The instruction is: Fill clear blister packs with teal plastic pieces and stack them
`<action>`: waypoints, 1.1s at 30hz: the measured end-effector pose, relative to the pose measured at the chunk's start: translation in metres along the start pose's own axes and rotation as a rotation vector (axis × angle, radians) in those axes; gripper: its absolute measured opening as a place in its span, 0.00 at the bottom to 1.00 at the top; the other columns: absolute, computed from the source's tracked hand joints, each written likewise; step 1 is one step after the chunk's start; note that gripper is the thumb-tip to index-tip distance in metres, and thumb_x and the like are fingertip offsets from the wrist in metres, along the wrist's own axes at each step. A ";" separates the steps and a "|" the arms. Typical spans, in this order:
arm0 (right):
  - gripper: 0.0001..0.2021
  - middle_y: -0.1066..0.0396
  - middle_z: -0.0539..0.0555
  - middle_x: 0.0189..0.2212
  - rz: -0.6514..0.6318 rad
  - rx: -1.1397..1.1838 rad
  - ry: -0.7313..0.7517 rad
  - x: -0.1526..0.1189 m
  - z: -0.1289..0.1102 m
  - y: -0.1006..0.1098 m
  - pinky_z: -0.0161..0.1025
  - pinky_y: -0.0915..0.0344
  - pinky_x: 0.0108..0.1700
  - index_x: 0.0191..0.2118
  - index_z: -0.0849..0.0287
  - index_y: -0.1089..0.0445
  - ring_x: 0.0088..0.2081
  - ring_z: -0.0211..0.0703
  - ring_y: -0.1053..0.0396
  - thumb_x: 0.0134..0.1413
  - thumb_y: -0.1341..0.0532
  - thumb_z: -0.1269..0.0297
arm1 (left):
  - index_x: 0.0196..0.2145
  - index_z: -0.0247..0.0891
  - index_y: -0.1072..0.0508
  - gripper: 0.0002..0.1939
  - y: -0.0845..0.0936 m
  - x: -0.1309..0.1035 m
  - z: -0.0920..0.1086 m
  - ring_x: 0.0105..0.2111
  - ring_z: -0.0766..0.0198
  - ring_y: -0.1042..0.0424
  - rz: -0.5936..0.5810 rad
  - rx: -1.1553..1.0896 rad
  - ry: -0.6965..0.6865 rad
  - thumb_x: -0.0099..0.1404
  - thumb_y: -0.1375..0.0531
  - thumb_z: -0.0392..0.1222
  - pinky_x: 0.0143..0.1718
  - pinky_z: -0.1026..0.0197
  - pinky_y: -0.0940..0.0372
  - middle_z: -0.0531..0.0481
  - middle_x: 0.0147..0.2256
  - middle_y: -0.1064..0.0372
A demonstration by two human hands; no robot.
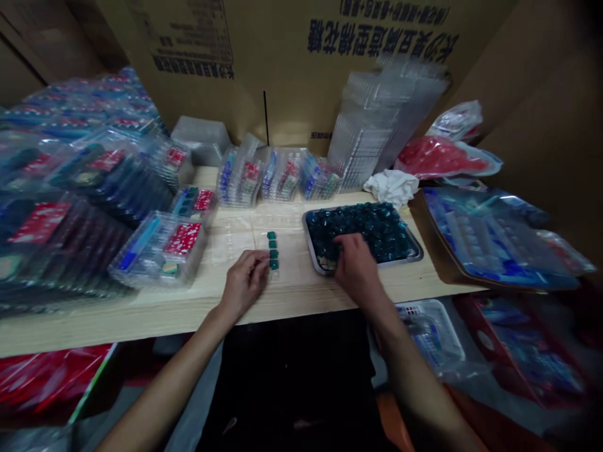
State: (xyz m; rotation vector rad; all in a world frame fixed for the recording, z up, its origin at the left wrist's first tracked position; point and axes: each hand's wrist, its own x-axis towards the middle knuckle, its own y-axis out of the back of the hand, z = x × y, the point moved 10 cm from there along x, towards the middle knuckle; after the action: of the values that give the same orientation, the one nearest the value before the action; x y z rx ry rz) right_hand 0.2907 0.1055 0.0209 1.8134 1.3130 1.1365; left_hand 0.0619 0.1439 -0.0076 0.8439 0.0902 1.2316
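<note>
A clear plastic tray [282,221] lies on the table with several dark green pieces [272,245] in one column. My left hand [245,276] is at that column's left side, its fingers curled in and its fingertips touching or nearly touching the pieces. Whether it pinches one is hidden. Farther right, a shallow light-rimmed bin [308,248] holds a heap of glossy teal pieces [367,220]. Over the bin's front part, my right hand [355,263] points down with its fingers drawn together. What lies between those fingertips cannot be made out.
Filled clear packs [160,248] stand in stacks at left, with more filled trays [240,179] behind. Tall stacked empty trays [367,125] lean by the cardboard wall [282,56]. Crumpled tissue [391,187], a red bag [438,157] and an open box [433,251] are at right.
</note>
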 end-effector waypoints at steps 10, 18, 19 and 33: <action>0.11 0.33 0.66 0.41 -0.221 -0.466 -0.033 0.015 0.044 -0.010 0.47 0.43 0.41 0.44 0.65 0.33 0.41 0.57 0.33 0.55 0.45 0.71 | 0.58 0.34 0.34 0.30 -0.035 -0.023 0.016 0.53 0.51 0.33 -0.299 0.412 -0.298 0.58 0.50 0.23 0.53 0.50 0.32 0.36 0.55 0.34; 0.11 0.29 0.56 0.32 0.084 0.131 -0.151 0.022 0.072 0.020 0.40 0.40 0.37 0.45 0.60 0.34 0.33 0.46 0.32 0.58 0.46 0.64 | 0.56 0.36 0.33 0.27 -0.032 -0.017 0.015 0.52 0.53 0.32 -0.281 0.410 -0.224 0.60 0.49 0.26 0.53 0.50 0.33 0.37 0.56 0.33; 0.12 0.30 0.53 0.30 0.105 0.265 -0.164 0.023 0.072 0.020 0.38 0.40 0.34 0.46 0.60 0.34 0.31 0.44 0.33 0.58 0.46 0.63 | 0.56 0.36 0.32 0.27 -0.027 -0.016 0.018 0.53 0.53 0.32 -0.235 0.350 -0.214 0.59 0.48 0.26 0.54 0.49 0.33 0.38 0.55 0.33; 0.18 0.29 0.55 0.35 -0.010 0.553 0.232 0.002 -0.078 -0.015 0.39 0.34 0.43 0.53 0.60 0.38 0.36 0.42 0.30 0.56 0.47 0.73 | 0.35 0.33 0.21 0.19 -0.032 0.010 0.012 0.29 0.68 0.26 0.220 -1.057 0.688 0.46 0.26 0.44 0.36 0.65 0.31 0.49 0.32 0.23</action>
State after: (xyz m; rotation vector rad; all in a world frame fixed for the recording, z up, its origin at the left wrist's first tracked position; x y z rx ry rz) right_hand 0.2145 0.1118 0.0424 2.0920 1.9160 1.0703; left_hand 0.0966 0.1431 -0.0146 -0.5096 -0.1047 1.4833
